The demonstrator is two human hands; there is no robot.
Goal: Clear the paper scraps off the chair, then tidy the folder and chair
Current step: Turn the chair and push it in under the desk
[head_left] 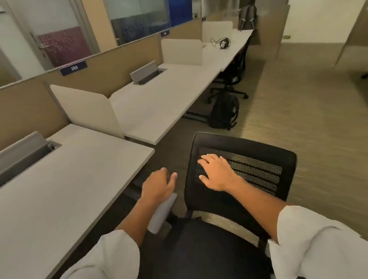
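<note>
A black office chair stands in front of me, its mesh backrest (257,169) facing me and its dark seat (199,253) below. No paper scraps show on the seat, and no folder is in view. My right hand (216,174) lies flat on the front of the backrest with its fingers spread. My left hand (158,184) sits over the far end of the chair's grey left armrest (162,215), fingers curled down around it.
A white desk (59,204) runs along my left, close to the armrest, with a grey cable hatch (16,157). More desks with dividers continue behind it. A black backpack (223,111) and another chair (231,79) stand on the floor beyond.
</note>
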